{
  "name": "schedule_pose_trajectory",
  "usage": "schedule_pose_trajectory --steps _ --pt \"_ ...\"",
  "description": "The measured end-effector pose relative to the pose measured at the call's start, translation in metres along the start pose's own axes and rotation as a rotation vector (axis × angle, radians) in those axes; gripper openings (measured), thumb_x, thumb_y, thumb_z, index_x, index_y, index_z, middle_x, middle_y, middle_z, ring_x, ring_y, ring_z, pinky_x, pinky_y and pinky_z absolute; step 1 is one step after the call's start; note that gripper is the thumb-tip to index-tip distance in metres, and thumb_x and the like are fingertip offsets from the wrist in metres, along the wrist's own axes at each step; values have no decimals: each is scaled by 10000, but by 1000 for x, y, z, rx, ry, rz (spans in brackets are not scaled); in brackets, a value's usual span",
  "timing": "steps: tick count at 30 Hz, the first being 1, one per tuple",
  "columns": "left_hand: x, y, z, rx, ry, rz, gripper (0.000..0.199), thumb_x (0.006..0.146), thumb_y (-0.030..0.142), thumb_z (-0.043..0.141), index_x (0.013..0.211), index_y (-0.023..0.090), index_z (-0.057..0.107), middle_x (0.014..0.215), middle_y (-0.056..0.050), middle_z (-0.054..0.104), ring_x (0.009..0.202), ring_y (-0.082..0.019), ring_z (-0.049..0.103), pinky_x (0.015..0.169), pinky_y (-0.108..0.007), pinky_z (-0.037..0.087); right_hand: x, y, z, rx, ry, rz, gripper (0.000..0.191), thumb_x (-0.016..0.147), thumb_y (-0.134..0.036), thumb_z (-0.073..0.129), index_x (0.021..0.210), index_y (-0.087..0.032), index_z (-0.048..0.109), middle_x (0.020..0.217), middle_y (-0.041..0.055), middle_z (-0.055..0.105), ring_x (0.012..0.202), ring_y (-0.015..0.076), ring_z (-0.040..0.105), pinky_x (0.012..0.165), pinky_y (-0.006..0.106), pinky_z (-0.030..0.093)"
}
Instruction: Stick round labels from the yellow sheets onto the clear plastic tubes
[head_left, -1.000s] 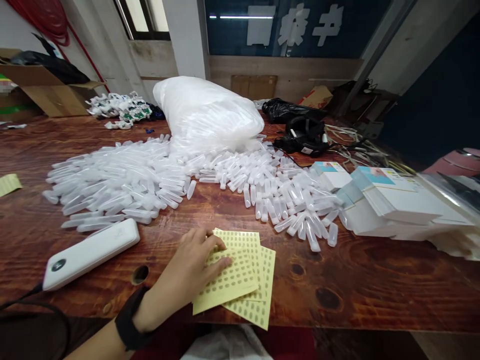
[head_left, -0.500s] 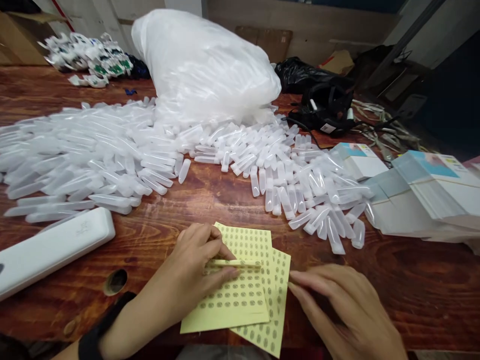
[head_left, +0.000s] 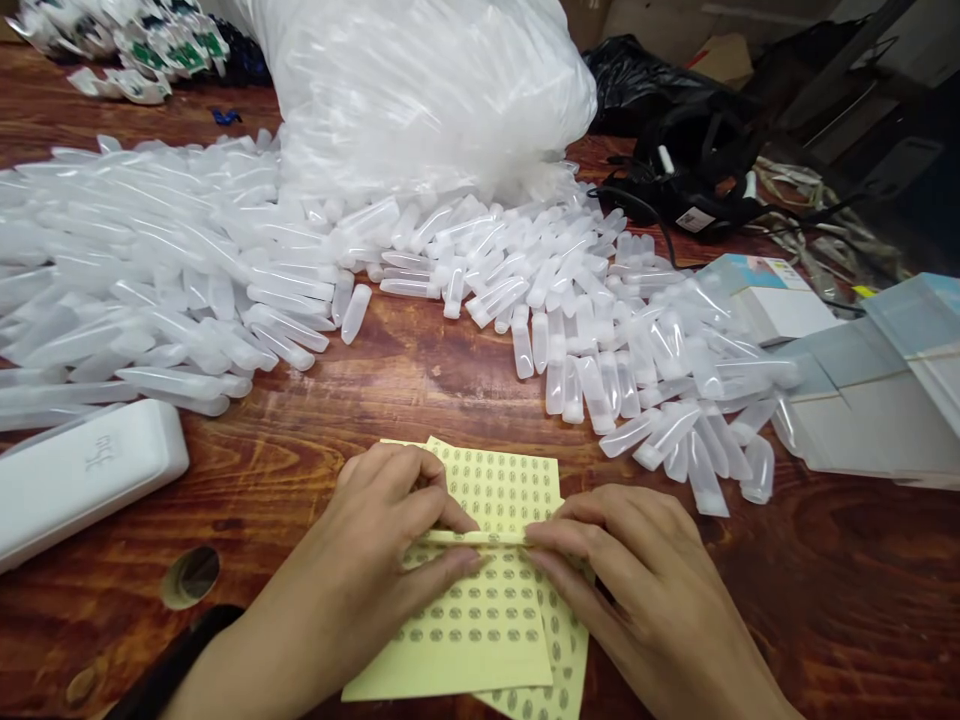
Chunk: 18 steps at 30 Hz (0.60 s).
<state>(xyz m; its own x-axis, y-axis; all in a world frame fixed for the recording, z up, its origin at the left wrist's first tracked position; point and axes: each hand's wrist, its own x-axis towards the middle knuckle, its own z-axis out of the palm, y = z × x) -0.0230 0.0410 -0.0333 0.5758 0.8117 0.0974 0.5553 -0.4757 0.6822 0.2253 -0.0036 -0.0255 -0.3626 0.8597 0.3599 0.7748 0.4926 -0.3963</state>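
Note:
A yellow sticker sheet point(head_left: 465, 655), printed with rows of small dark oval marks, lies in front of me. Along its upper part runs a narrow raised fold. My left hand point(head_left: 390, 545) pinches this fold between thumb and fingers from the left. On the right, my right hand point(head_left: 630, 570) closes thumb and fingertips on the other end of the same fold. More yellow sheets of the same kind point(head_left: 502, 480) lie beneath, fanned out at slightly different angles, partly covered by my hands.
Many translucent plastic tubes point(head_left: 172, 250) are heaped across the table. Behind them stands a big white plastic bag point(head_left: 427, 100). A white oblong device point(head_left: 90, 470) lies left, by a round table hole point(head_left: 191, 577). Stacked cards point(head_left: 862, 400) and black gear point(head_left: 690, 170) are at right.
My right hand has moved left from beside the sheets and now grips the fold's right end. My left hand keeps its pinch. The camera view has tilted down.

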Motion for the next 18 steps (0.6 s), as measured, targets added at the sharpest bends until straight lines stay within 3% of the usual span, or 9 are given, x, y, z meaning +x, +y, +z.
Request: schedule_pose_trajectory --steps 9,11,14,18 --pt "0 3 -6 -69 -20 -24 150 936 190 773 969 273 653 1050 38 652 1054 -206 559 939 -341 348 -3 -4 -1 0 39 13 134 1054 -280 599 1073 -231 722 961 3 747 951 154 661 920 289 428" --pt "0 10 -13 -153 -43 -68 106 955 218 749 941 276 660 978 57 685 981 -182 605 874 -306 406 -4 -7 -4 59 11 33 133 1047 -291 600 1111 -225 697 991 10 746 977 144 676 898 270 469" --pt "-6 21 -21 -274 -70 -157 95 948 230 738 959 310 688 928 87 712 914 -148 652 824 -248 460 -6 -11 -9 223 -41 83 32 999 -258 644 1017 -242 664 946 -8 734 932 132 695 813 234 532" --pt "-21 24 -27 -464 -38 -395 448 903 316 807 1303 416 630 1167 63 704 1046 -169 669 879 -227 520 -12 -15 -11 445 -9 214 75 957 -197 664 928 -262 640 868 -40 715 821 120 705 742 193 574"
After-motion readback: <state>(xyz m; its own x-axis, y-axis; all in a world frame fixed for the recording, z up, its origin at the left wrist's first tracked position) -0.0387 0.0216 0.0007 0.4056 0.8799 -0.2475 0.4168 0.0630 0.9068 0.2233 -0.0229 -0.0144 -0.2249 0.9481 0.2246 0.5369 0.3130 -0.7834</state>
